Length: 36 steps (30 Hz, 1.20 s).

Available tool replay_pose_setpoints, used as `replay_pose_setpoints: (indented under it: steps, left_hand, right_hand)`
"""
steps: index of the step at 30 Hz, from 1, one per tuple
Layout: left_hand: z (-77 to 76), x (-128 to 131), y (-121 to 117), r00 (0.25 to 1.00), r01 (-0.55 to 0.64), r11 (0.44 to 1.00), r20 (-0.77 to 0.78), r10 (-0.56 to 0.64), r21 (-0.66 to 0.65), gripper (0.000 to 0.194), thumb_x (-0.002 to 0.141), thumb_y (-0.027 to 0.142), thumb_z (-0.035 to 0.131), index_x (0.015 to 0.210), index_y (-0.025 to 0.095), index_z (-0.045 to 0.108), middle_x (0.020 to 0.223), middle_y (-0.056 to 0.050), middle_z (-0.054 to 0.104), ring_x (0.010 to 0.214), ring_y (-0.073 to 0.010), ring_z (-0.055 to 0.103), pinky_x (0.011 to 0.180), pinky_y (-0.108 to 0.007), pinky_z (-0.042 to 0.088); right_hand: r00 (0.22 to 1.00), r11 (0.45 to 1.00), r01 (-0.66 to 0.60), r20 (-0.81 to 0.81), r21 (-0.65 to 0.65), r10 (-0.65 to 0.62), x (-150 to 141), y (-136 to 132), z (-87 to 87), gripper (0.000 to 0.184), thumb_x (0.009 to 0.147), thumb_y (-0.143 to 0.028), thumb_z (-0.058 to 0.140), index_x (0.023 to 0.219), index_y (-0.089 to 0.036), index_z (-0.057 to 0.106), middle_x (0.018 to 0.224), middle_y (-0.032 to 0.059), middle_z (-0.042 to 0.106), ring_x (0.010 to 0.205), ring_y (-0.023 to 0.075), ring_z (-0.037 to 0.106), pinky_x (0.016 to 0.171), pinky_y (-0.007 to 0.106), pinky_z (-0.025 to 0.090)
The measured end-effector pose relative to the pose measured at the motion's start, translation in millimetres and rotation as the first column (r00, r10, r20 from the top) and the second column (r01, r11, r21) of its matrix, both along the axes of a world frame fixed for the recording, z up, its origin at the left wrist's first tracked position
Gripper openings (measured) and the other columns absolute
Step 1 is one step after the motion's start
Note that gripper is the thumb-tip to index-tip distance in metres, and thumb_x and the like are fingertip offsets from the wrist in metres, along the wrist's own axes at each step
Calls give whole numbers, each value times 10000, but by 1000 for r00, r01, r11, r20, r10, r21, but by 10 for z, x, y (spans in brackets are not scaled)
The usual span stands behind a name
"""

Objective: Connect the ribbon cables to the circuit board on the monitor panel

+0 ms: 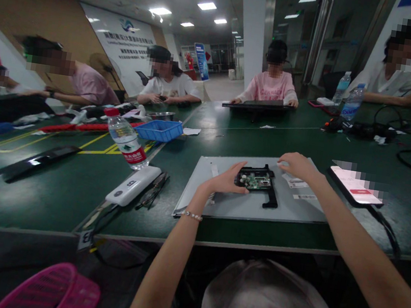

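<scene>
A black plastic frame (pixel 271 197) with a green circuit board (pixel 257 182) in it rests over a flat grey display panel (pixel 226 206) on the table before me. My left hand (pixel 225 178) grips the frame's left end, thumb on the near side and forefinger on the far side. Just right of the frame, my right hand (pixel 298 167) hovers over the panel with fingers slightly bent and apart, holding nothing. White labels (pixel 296 183) are stuck on the panel below that hand.
Left of the panel are a white power bank (pixel 133 186), a water bottle (pixel 126 139), a blue tray (pixel 159 130) and a dark glossy strip (pixel 38 162). A lit phone (pixel 357 187) with a cable lies at right. Several people sit around the green table (pixel 169 190). A pink basket (pixel 82 292) stands below.
</scene>
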<state>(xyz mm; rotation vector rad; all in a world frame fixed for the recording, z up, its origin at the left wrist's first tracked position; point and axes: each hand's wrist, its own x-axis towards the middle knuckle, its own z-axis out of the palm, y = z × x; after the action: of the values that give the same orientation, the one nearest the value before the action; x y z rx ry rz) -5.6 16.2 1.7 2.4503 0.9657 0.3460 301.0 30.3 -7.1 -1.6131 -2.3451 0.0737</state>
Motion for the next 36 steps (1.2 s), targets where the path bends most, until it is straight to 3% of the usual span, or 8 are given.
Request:
replay_pose_setpoints:
  steps: [6,17,25,30,36]
  left_hand:
    - [-4,-7,5,1000,6,1000,7,-6,-9,1002,702,536,669,1478,193,135,1543,-104,179,1409,-271,212,1166,-375,196]
    - [7,-6,-3,1000,-3,1000,-5,3,-26,1017,695,563,665,1478,192,132,1546,-109,164,1408,-287,205,1168,-392,187]
    - [-28,14,18,1000,12,1000,27,-11,-10,1031,678,571,676,1474,191,142,1532,-116,199,1406,-293,205,1168,-412,175]
    - [-40,14,27,1000,11,1000,21,-11,0,1045,679,586,670,1473,149,150,1528,-145,196,1404,-299,207,1168,-409,172]
    - [-27,28,20,1000,9,1000,11,-8,-4,1029,684,565,671,1474,164,148,1530,-140,195,1406,-294,203,1164,-427,173]
  right_hand:
    - [999,996,-40,-15,-82,39,119,76,-87,290,850,-331,542,1068,-204,686,1112,75,667,1010,213,603,880,319,441]
    - [998,999,16,52,46,-18,8,46,-74,257,904,-278,478,1013,-194,695,1077,77,683,955,212,616,819,296,451]
    - [996,972,-67,71,227,52,-445,-96,125,260,935,-248,442,984,-164,684,1034,84,691,972,207,616,812,279,431]
    - [975,974,-110,212,199,67,-695,-95,117,284,936,-229,427,956,-129,691,978,132,698,944,236,629,798,300,428]
    - [960,986,-101,272,134,62,-731,-74,68,276,916,-203,442,913,-116,704,948,154,704,920,250,642,771,302,431]
